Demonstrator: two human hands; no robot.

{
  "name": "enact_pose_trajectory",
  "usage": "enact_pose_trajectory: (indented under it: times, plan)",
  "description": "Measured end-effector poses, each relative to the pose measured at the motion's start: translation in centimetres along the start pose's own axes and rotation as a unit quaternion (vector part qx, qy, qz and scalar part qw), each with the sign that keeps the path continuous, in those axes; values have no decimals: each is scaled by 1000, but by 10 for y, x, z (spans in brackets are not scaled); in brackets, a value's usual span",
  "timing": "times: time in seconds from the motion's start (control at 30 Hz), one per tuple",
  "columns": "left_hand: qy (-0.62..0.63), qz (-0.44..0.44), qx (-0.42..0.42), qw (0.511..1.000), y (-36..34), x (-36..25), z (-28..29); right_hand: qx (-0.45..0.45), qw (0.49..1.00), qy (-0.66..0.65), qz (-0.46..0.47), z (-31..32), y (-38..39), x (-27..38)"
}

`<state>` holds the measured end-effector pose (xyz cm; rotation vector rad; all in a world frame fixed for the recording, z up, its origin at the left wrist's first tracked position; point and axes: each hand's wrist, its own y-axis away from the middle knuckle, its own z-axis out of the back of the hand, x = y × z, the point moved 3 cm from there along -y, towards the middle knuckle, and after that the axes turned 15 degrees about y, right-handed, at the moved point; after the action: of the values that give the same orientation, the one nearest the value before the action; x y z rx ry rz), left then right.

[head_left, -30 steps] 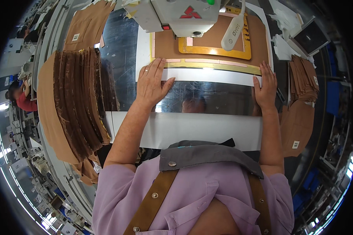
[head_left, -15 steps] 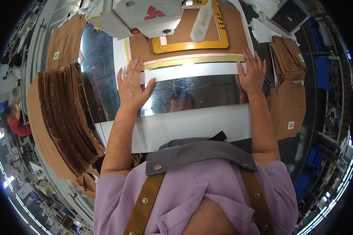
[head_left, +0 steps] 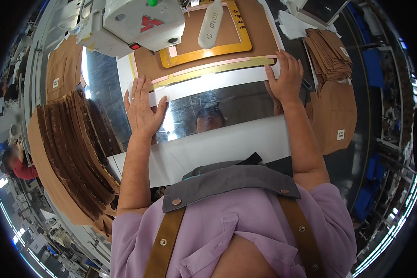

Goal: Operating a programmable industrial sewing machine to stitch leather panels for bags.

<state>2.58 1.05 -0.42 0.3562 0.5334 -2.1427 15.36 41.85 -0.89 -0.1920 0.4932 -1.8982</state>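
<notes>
Landmark: the yellow frame [head_left: 208, 56], a flat rounded rectangle with dark handwriting on its right bar. The brown panel [head_left: 260, 31] lies beneath the frame, showing inside its opening and on its near, left and right sides. A yellow strip with pink segments [head_left: 213, 70] runs along the panel's near edge, on the near side of the frame. Nearer than the strip: a band of white sheet [head_left: 208, 81], then a shiny metal plate [head_left: 238, 104].

Hands well apart, neither grasping anything. Left hand [head_left: 142, 111]: near and left of the frame, fingers extended, fingertips at the panel's near left corner. Right hand [head_left: 286, 79]: near and right of the frame, fingers extended, fingertips at the near right corner. Pressure on the sheet: cannot tell.

Surroundings: white machine head [head_left: 136, 23] overhangs the frame's left side; white oblong handle [head_left: 210, 25] hangs over its opening. Left of the frame, nearer: thick brown cloth stack [head_left: 74, 153]. Right: folded brown pieces [head_left: 326, 55].
</notes>
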Motion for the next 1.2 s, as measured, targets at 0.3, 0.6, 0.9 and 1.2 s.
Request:
enact_pose_trajectory:
  times: [0.3,0.6,0.9,1.2]
  plan:
    - [-38,17,-4,999,1,0,1,43,998,27,42,-7,0,1]
    - [-47,23,-21,998,3,2,1,63,997,-17,34,-15,4,-2]
    - [-67,45,-19,997,3,1,-1,66,997,-22,40,-15,4,-6]
    - [-58,51,-21,997,4,0,0,73,996,-26,43,-10,0,-5]
